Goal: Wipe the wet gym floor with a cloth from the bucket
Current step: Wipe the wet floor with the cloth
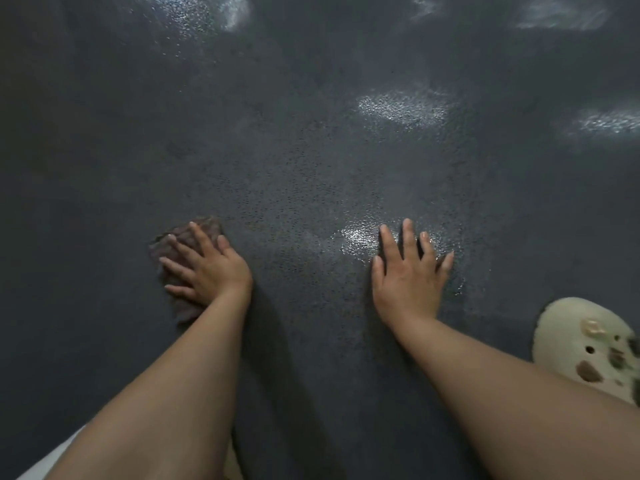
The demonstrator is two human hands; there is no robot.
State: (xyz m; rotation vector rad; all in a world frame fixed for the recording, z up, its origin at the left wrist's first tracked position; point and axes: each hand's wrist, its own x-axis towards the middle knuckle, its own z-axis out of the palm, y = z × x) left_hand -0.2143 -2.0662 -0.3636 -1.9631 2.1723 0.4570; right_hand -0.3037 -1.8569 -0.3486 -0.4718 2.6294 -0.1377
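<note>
Beside right hand (410,275), cream clog (585,344)

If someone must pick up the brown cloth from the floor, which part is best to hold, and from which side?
Probably the far edge of the cloth, taken from above. The left hand lies flat with straight fingers on its middle, so only the rim is free. The cloth lies crumpled on the wet floor, and its raised folds there give something to pinch. The right hand rests on the floor, apart from it.
</note>
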